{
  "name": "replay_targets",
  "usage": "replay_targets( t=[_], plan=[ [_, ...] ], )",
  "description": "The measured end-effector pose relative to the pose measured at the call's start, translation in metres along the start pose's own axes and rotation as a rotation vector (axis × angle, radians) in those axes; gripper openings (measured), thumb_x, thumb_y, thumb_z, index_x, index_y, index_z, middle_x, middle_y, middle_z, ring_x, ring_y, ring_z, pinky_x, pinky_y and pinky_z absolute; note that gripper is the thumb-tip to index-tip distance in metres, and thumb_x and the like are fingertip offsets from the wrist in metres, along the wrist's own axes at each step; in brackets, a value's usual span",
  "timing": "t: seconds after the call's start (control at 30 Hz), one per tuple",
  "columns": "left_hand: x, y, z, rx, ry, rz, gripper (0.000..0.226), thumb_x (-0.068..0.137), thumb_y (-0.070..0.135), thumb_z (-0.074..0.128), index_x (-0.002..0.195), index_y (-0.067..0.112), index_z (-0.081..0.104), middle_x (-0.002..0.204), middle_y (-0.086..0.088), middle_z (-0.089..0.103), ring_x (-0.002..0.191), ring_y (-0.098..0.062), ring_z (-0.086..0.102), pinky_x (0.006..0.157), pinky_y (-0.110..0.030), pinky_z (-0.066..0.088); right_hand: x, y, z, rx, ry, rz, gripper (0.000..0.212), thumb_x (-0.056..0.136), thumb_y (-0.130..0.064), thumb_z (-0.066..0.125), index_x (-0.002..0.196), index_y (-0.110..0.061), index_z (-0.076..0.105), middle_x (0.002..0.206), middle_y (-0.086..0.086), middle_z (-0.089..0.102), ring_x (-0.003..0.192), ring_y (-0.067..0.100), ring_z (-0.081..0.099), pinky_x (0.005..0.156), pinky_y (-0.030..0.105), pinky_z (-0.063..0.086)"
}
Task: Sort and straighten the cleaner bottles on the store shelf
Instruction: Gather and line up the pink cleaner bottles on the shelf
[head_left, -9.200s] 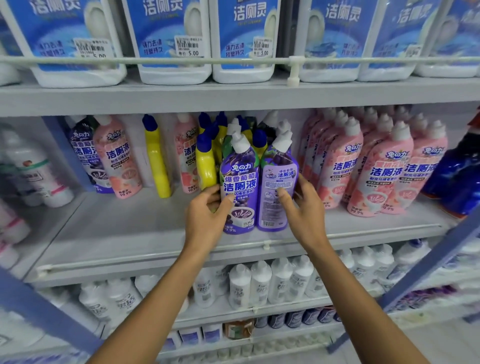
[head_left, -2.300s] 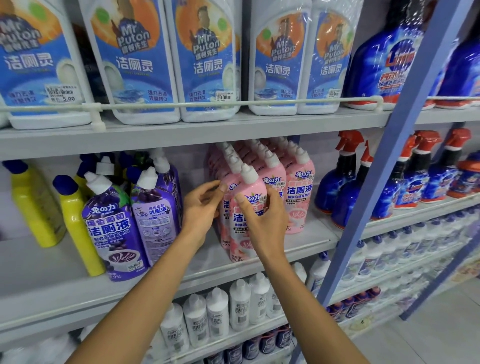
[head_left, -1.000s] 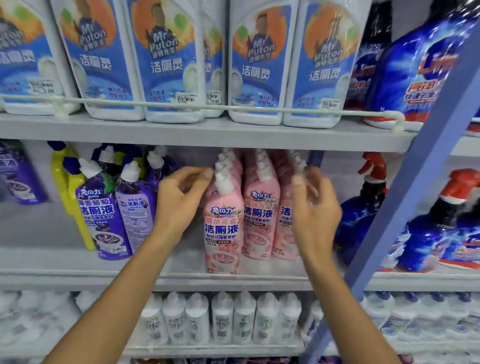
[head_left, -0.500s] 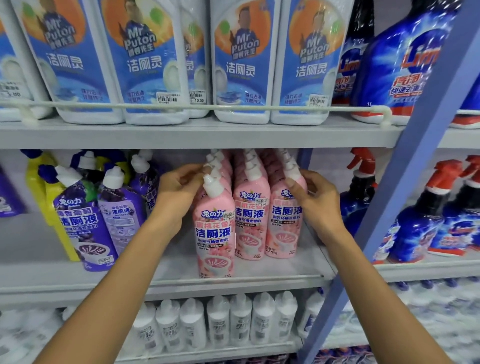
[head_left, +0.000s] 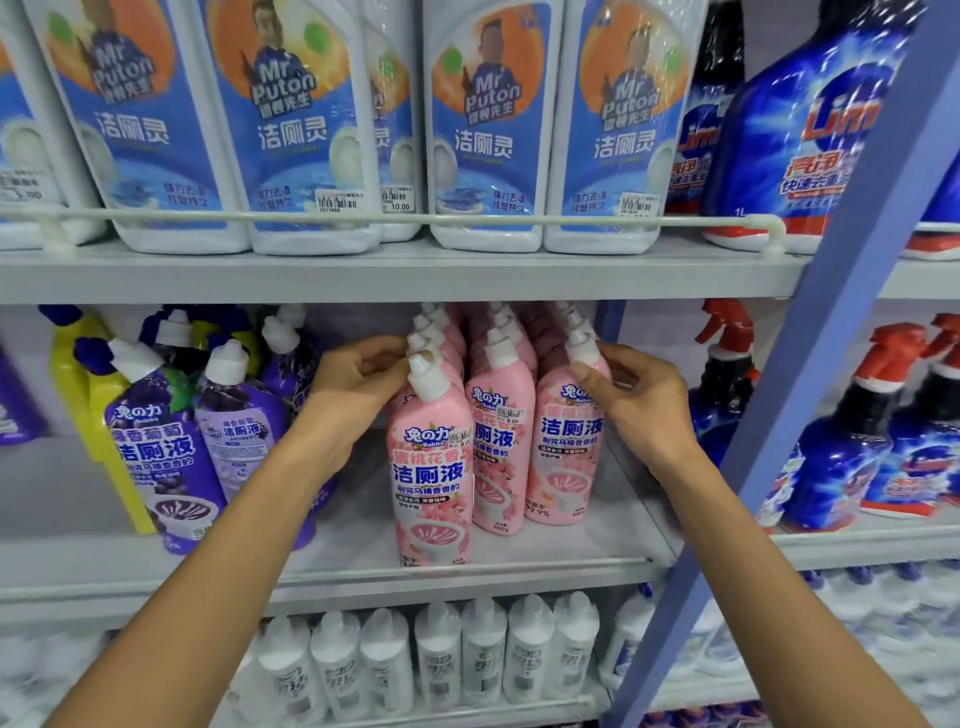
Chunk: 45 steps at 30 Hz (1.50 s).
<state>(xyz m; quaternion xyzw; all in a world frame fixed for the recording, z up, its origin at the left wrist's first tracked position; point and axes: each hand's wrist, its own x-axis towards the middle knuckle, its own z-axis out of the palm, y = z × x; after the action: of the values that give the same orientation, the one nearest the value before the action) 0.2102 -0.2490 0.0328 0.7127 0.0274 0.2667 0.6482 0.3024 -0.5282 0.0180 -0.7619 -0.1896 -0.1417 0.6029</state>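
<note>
On the middle shelf (head_left: 571, 545), toward its right end, the pink toilet-cleaner bottles (head_left: 501, 441) stand in three rows running front to back, white caps up and labels toward us. The front left pink bottle (head_left: 431, 467) stands nearer the shelf edge than its two neighbours, so the fronts are not level. Our right hand (head_left: 641, 410) holds the front right pink bottle (head_left: 563, 452) at the neck, thumb across its shoulder and fingers (head_left: 618, 358) curled behind the cap. Our left hand (head_left: 348, 384) is on the other flank, curled in against the necks of the left row just behind the front cap. Whether it closes round a neck or only presses on it, we cannot tell.

We judge that we are squaring up the pink block, with a hand on each side of it. The next move, as we read it, calls for bringing the three front bottles into one line. They are tall and narrow, so it should be done gently, or one may tip into the rest.

To the left, across a gap, purple bottles (head_left: 156, 452) lean unevenly, with yellow bottles (head_left: 72, 395) beside and behind them. To the right, past the blue upright (head_left: 831, 364), stand blue spray bottles (head_left: 727, 395) with red triggers. Above us are white jugs (head_left: 291, 130) behind a wire rail (head_left: 363, 219), and below are small white bottles (head_left: 483, 649).
</note>
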Motion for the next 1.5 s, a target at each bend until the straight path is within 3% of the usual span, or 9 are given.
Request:
replay_targets(
  t=[0.23, 0.4, 0.67, 0.8, 0.93, 1.1, 1.23, 1.37, 1.5],
  plan=[
    [0.002, -0.003, 0.001, 0.026, -0.005, 0.029, 0.028, 0.095, -0.002, 0.066, 0.095, 0.025, 0.071, 0.077, 0.021, 0.076, 0.073, 0.007, 0.067, 0.070, -0.012, 0.055, 0.002, 0.000, -0.009, 0.023, -0.017, 0.018, 0.047, 0.088, -0.024, 0.081, 0.131, -0.009, 0.070, 0.112, -0.002, 0.077, 0.097, 0.004, 0.075, 0.081, 0.022, 0.062],
    [0.002, -0.005, 0.000, 0.018, 0.000, 0.027, 0.026, 0.095, -0.001, 0.067, 0.098, 0.025, 0.072, 0.085, 0.013, 0.076, 0.076, 0.003, 0.069, 0.070, -0.014, 0.056, 0.000, 0.003, -0.007, 0.006, 0.010, 0.018, 0.044, 0.089, -0.024, 0.080, 0.130, -0.012, 0.070, 0.105, -0.014, 0.073, 0.088, -0.014, 0.069, 0.072, 0.007, 0.053],
    [0.000, -0.004, 0.000, 0.011, 0.002, 0.021, 0.026, 0.095, 0.001, 0.067, 0.099, 0.026, 0.072, 0.095, 0.004, 0.074, 0.078, 0.002, 0.069, 0.073, -0.015, 0.056, -0.003, 0.002, -0.003, 0.003, 0.031, 0.016, 0.040, 0.092, -0.023, 0.078, 0.130, -0.012, 0.069, 0.105, -0.012, 0.073, 0.086, -0.014, 0.068, 0.071, 0.007, 0.053],
    [-0.001, -0.003, 0.001, -0.001, 0.002, 0.015, 0.026, 0.094, 0.003, 0.069, 0.097, 0.029, 0.073, 0.084, 0.015, 0.078, 0.079, 0.002, 0.070, 0.074, -0.017, 0.057, -0.008, -0.005, -0.004, -0.027, 0.069, 0.034, 0.045, 0.096, -0.037, 0.072, 0.135, -0.015, 0.067, 0.126, -0.002, 0.072, 0.110, 0.003, 0.068, 0.093, 0.018, 0.055],
    [-0.005, -0.001, 0.003, -0.007, -0.013, 0.032, 0.025, 0.096, -0.001, 0.066, 0.100, 0.023, 0.072, 0.079, 0.021, 0.077, 0.076, 0.007, 0.070, 0.073, -0.012, 0.056, -0.021, -0.022, -0.007, -0.006, 0.155, 0.023, 0.052, 0.103, -0.051, 0.055, 0.143, -0.018, 0.060, 0.139, -0.005, 0.064, 0.125, 0.006, 0.059, 0.099, 0.013, 0.045],
    [-0.006, -0.003, 0.002, -0.019, -0.021, 0.028, 0.020, 0.097, 0.006, 0.067, 0.104, 0.024, 0.073, 0.084, 0.018, 0.078, 0.078, 0.005, 0.070, 0.078, -0.024, 0.058, -0.048, -0.041, -0.001, 0.155, 0.246, 0.052, 0.055, 0.092, -0.072, 0.041, 0.127, -0.036, 0.065, 0.130, -0.017, 0.068, 0.126, 0.002, 0.061, 0.113, 0.036, 0.046],
    [-0.005, -0.006, 0.000, -0.019, -0.020, 0.014, 0.018, 0.097, 0.008, 0.068, 0.109, 0.018, 0.074, 0.096, 0.001, 0.077, 0.079, -0.002, 0.067, 0.079, -0.033, 0.055, -0.063, -0.055, 0.027, 0.237, 0.154, 0.048, 0.033, 0.101, -0.057, 0.044, 0.116, -0.040, 0.069, 0.117, -0.023, 0.073, 0.122, 0.002, 0.064, 0.108, 0.028, 0.049],
    [-0.004, -0.004, -0.002, -0.004, -0.037, -0.008, 0.017, 0.096, 0.009, 0.068, 0.108, 0.020, 0.073, 0.098, -0.002, 0.076, 0.084, -0.008, 0.068, 0.083, -0.040, 0.056, -0.057, -0.052, 0.068, -0.026, 0.009, 0.022, 0.056, 0.099, -0.061, 0.055, 0.134, -0.018, 0.064, 0.128, -0.007, 0.070, 0.120, 0.008, 0.064, 0.107, 0.038, 0.051],
    [-0.001, -0.004, -0.004, 0.013, -0.045, -0.008, 0.019, 0.095, 0.007, 0.070, 0.111, 0.016, 0.073, 0.102, -0.009, 0.075, 0.091, -0.017, 0.067, 0.089, -0.044, 0.056, -0.047, -0.041, 0.088, -0.192, 0.077, -0.026, 0.049, 0.093, -0.043, 0.073, 0.130, -0.015, 0.063, 0.110, 0.000, 0.075, 0.100, 0.018, 0.071, 0.089, 0.041, 0.058]
  ],
)
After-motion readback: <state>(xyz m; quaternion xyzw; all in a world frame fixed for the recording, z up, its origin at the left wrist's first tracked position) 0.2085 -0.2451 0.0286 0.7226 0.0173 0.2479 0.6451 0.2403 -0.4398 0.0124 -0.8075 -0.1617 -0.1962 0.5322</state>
